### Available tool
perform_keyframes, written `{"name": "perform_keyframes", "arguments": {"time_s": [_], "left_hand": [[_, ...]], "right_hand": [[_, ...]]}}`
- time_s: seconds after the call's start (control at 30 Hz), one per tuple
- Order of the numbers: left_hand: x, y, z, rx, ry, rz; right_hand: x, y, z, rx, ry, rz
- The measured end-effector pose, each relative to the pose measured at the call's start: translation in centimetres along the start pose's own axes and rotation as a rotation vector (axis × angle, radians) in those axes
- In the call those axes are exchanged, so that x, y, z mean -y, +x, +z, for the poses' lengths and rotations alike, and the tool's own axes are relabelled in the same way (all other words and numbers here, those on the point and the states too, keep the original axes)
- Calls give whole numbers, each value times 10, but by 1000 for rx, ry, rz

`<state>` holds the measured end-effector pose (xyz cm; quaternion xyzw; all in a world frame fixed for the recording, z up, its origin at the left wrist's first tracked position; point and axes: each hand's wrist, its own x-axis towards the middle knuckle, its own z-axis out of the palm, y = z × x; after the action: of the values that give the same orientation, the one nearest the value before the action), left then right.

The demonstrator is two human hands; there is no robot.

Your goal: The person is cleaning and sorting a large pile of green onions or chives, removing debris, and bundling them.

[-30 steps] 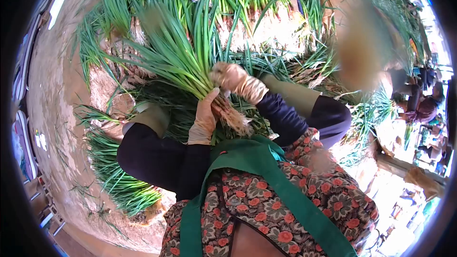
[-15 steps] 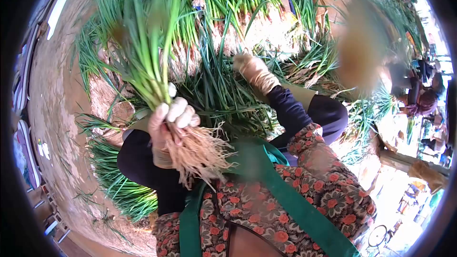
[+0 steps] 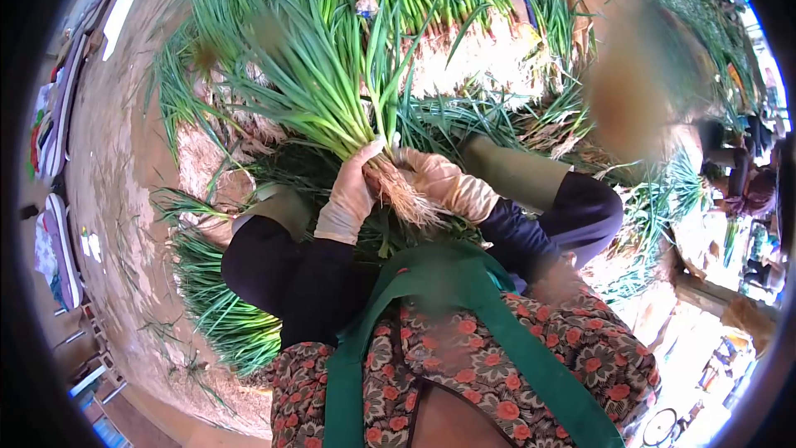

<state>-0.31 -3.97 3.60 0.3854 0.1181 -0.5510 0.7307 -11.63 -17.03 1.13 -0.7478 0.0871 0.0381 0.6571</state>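
In the middle of the view a bunch of green onions [image 3: 332, 99] points its leaves up and to the left, with pale stringy roots at its lower end. My left hand [image 3: 351, 191], in a whitish glove, is wrapped round the left side of the bunch just above the roots. From the right, my right hand [image 3: 444, 182], in a creased cream glove, closes on the bunch at the base of its stems. Its fingertips are partly behind the stems and roots.
A long row of onion bunches [image 3: 473, 54] lies beyond my hands, roots toward me. More green leaves [image 3: 232, 303] lie beside my left knee. Loose onions [image 3: 564, 120] are scattered beyond my right leg. A person [image 3: 746, 187] is at the far right.
My right hand has come over from the right and closed on the bunch. My left hand has moved up and right with it, turning its roots away from my body.
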Motion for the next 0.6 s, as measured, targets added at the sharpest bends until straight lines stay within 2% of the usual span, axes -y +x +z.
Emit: {"name": "perform_keyframes", "arguments": {"time_s": [0.1, 0.13, 0.2, 0.23, 0.27, 0.3, 0.33, 0.4, 0.43, 0.53, 0.6], "left_hand": [[13, 10, -13, -75, 70, 44], [12, 11, -17, -77, 103, 28], [18, 14, -22, -85, 143, 22], [23, 18, -24, -93, 152, 33], [25, 19, -24, -101, 160, 45], [20, 15, -26, -85, 213, -61], [19, 10, -20, -81, 242, -19], [22, 3, -6, -75, 296, 67], [27, 11, -10, -120, 321, 163], [33, 20, -27, -191, 268, 217], [30, 18, -26, -175, 175, 231]], "right_hand": [[-53, 5, -27, 434, -5, 148], [-17, -6, -40, 327, 77, 204], [-45, 16, -43, 118, 284, 77], [-13, 21, -43, 2, 268, 126], [7, 26, -43, -18, 464, 184], [17, 39, -40, -92, 465, 257], [23, 55, -36, -166, 467, 330], [-25, 94, -20, -306, 411, 88], [-22, 99, -14, -328, 449, 63], [-27, 90, -4, -356, 362, 69], [-26, 64, -3, -331, 333, 147]]}}
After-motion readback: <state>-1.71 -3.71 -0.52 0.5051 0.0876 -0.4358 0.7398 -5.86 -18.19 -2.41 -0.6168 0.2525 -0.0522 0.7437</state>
